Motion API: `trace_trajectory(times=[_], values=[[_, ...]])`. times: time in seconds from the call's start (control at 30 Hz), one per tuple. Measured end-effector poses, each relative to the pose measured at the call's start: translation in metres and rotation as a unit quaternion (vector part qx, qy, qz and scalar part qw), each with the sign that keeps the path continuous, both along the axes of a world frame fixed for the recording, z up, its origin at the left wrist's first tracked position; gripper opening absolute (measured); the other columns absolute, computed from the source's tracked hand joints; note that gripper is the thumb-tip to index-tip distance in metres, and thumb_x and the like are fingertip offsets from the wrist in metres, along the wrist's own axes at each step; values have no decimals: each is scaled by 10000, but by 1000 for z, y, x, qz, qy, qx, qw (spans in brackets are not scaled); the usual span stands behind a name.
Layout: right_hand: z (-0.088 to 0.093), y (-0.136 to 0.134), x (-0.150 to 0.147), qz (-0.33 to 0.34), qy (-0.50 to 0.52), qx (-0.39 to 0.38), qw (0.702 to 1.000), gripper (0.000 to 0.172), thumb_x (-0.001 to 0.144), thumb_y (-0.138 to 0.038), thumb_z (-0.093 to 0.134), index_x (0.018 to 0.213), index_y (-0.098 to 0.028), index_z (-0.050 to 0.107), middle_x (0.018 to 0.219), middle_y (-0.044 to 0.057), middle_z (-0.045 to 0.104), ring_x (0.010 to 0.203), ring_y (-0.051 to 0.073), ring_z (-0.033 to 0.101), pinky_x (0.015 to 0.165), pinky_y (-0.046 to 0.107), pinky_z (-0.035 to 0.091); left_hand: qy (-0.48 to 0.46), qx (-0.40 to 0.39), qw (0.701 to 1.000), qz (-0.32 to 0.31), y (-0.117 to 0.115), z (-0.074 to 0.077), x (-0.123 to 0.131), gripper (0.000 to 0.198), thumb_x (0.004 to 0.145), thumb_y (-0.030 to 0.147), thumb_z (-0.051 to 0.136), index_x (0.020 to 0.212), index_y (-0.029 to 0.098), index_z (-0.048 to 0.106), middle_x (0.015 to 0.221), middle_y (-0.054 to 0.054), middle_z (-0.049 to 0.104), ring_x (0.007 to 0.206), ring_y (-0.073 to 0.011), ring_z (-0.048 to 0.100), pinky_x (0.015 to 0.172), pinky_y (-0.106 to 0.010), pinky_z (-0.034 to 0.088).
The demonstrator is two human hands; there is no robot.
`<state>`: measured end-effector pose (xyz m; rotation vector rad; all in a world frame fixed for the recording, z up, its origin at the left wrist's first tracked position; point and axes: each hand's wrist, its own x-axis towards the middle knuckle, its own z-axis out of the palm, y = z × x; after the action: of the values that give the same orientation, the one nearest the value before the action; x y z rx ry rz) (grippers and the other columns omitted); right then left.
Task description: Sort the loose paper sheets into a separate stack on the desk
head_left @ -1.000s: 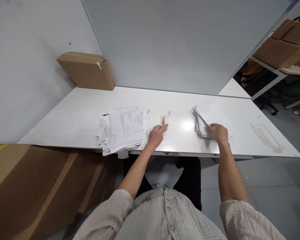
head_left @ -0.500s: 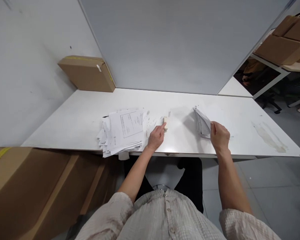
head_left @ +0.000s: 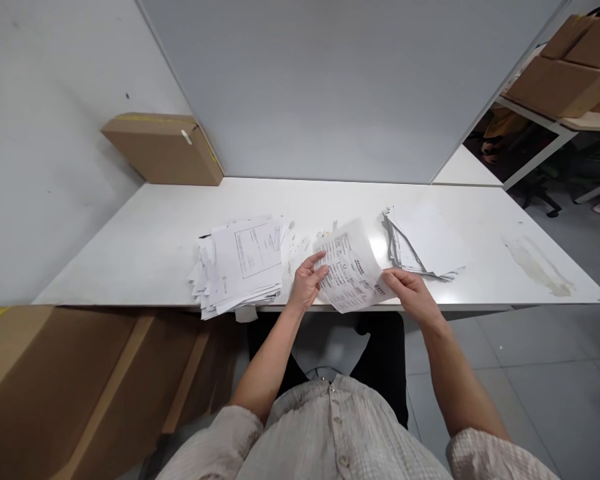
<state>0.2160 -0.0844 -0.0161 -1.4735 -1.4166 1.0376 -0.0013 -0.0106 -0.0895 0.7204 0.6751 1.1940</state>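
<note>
A printed sheet of paper (head_left: 353, 270) is held tilted above the front edge of the white table, between my two hands. My left hand (head_left: 309, 280) pinches its left edge between thumb and fingers. The lower right corner is gripped by my right hand (head_left: 409, 290). To the left lies an untidy stack of printed papers (head_left: 247, 267), its front edge overhanging the table. On the right, another pile of sheets (head_left: 425, 243) rests with its left edges lifted and fanned. The small beige object is mostly hidden behind the held sheet.
A closed cardboard box (head_left: 163, 150) stands at the table's back left, against the grey panel (head_left: 305, 87). Large cardboard boxes (head_left: 95, 380) fill the lower left beside the table. More boxes (head_left: 565, 87) sit on a desk at the far right.
My right hand has brought a sheet leftward from the right pile. My left hand has left the small beige object and taken hold of the sheet's left edge.
</note>
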Motion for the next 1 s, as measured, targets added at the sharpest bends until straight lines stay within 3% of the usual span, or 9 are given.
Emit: trace_trajectory(times=[0.07, 0.1, 0.2, 0.27, 0.3, 0.43, 0.63, 0.87, 1.0], values=[[1, 12, 17, -2, -89, -14, 996, 359, 848, -494, 482, 864, -192, 677, 849, 49, 671, 778, 197, 599, 709, 315, 465, 47, 29, 998, 15, 1, -9, 0, 508, 611, 326, 782, 1078, 190, 634, 956, -46, 702, 893, -200, 654, 818, -340, 519], [0, 20, 26, -44, -159, -7, 986, 368, 851, -488, 476, 917, -185, 674, 903, 71, 673, 820, 216, 598, 740, 337, 460, 72, 38, 997, 14, 0, -13, 0, 522, 619, 346, 774, 1093, 179, 628, 954, -56, 700, 896, -210, 653, 814, -351, 520], [-9, 49, 55, -216, -405, 17, 888, 405, 840, -417, 501, 1106, -131, 607, 1151, 163, 597, 1036, 292, 521, 838, 400, 403, 132, 69, 989, 7, 0, -20, -3, 537, 657, 386, 738, 1130, 167, 610, 1020, -88, 681, 962, -243, 635, 839, -382, 510], [-19, 67, 72, -241, -503, -29, 829, 452, 818, -388, 523, 1157, -93, 568, 1240, 205, 528, 1111, 323, 461, 832, 403, 385, 167, 105, 980, 12, -1, -22, -5, 508, 689, 379, 714, 1141, 174, 606, 1108, -98, 652, 1052, -251, 597, 906, -389, 478], [-24, 74, 79, -228, -524, -60, 818, 445, 815, -391, 519, 1136, -88, 579, 1228, 210, 532, 1098, 322, 465, 799, 386, 390, 182, 123, 976, 15, 0, -22, -6, 496, 702, 372, 705, 1146, 177, 604, 1147, -99, 635, 1094, -252, 573, 942, -389, 455], [-34, 84, 97, -167, -532, -127, 821, 375, 846, -413, 429, 900, -133, 672, 985, 159, 641, 886, 260, 558, 634, 312, 370, 197, 156, 968, 8, 1, -22, -6, 538, 735, 356, 679, 1228, 184, 547, 1252, -106, 576, 1184, -250, 507, 1011, -392, 401], [-24, 78, 107, -172, -467, -137, 856, 402, 833, -425, 422, 956, -165, 704, 865, 104, 692, 781, 218, 593, 591, 267, 353, 182, 165, 969, 11, -1, -20, -5, 593, 754, 345, 665, 1299, 204, 479, 1336, -96, 511, 1251, -240, 447, 1058, -383, 353], [-20, 79, 93, -139, -592, -128, 783, 381, 867, -212, 344, 955, -72, 687, 879, 204, 674, 812, 261, 613, 639, 307, 364, 186, 162, 969, 18, 0, -23, -6, 559, 761, 342, 655, 1279, 199, 499, 1336, -89, 513, 1271, -233, 421, 1082, -384, 310], [-27, 79, 93, -196, -559, -101, 800, 352, 855, -275, 392, 910, -108, 698, 828, 178, 681, 774, 253, 606, 643, 315, 376, 163, 142, 976, 11, 0, -25, -6, 570, 761, 346, 654, 1287, 199, 489, 1308, -96, 536, 1230, -237, 467, 1050, -399, 351]])
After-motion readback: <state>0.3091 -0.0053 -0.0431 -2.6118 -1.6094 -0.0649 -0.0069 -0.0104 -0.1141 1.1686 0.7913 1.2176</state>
